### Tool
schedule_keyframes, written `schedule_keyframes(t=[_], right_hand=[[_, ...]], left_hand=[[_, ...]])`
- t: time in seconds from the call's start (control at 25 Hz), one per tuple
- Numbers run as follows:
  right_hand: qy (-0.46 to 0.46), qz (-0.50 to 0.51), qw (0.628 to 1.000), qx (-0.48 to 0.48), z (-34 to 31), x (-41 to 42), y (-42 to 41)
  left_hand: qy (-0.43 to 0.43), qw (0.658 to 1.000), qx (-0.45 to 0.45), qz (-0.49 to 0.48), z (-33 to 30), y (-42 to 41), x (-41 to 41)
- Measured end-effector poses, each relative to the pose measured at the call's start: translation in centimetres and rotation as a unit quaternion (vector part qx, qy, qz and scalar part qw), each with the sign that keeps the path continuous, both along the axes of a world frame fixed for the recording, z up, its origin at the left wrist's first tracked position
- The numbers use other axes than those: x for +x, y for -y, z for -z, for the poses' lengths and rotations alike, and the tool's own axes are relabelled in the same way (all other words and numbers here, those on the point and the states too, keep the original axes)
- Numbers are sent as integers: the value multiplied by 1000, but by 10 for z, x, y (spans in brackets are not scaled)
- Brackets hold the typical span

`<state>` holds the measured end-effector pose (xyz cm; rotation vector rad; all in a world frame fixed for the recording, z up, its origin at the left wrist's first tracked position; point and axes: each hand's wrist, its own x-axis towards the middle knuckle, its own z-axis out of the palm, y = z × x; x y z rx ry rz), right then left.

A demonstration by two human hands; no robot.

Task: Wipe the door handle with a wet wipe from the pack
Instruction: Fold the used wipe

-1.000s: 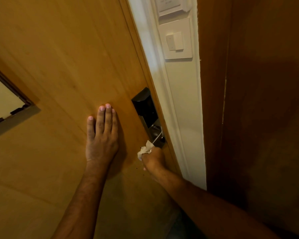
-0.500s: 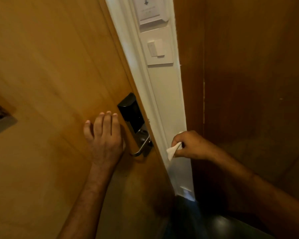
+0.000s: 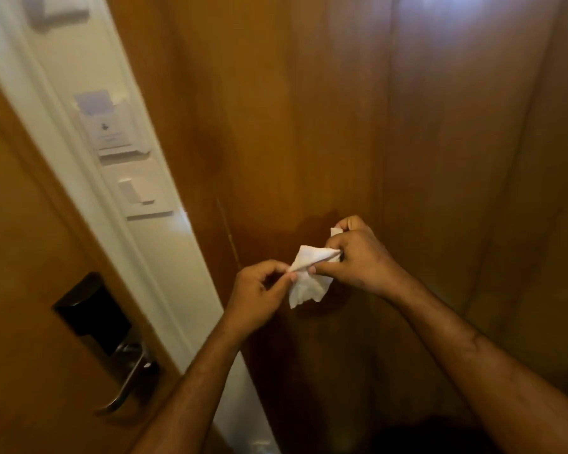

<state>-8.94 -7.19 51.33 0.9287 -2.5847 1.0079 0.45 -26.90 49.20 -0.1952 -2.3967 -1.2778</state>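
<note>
Both hands, left hand (image 3: 259, 290) and right hand (image 3: 358, 257), pinching wet wipe (image 3: 309, 276); probably refolding. Expose clean face before returning to door handle (image 3: 125, 385).

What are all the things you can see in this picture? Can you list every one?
crumpled white wet wipe: one, white, held between both hands in front of the wood panel wall
curved silver metal door handle: one, silver, low on the door at bottom left, untouched
black rectangular lock plate: one, black, on the door just above the handle
orange-brown wooden door: one, orange-brown, left side
white door frame strip: one, white, between door and panel wall
white wall switch: one, white, on the strip
white card holder with a small sign: one, white, above the switch, blurred
brown wood panel wall: one, brown, right side
left hand: one, pinching the wipe's left corner
right hand: one, gripping the wipe's right side
</note>
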Motion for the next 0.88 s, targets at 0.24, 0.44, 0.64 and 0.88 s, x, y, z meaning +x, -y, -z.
schedule_keyframes(t=[0.24, 0.44, 0.64, 0.88], right_hand=[[214, -19, 945, -245, -66, -14, -116], [405, -54, 767, -495, -87, -15, -156], [320, 129, 793, -502, -102, -17, -151], [350, 54, 772, -527, -115, -12, -156]], left_hand=[[11, 958, 284, 32, -56, -83, -45], [64, 890, 442, 90, -80, -132, -62], [62, 905, 409, 95, -93, -159, -70], [22, 929, 360, 83, -100, -162, -69]])
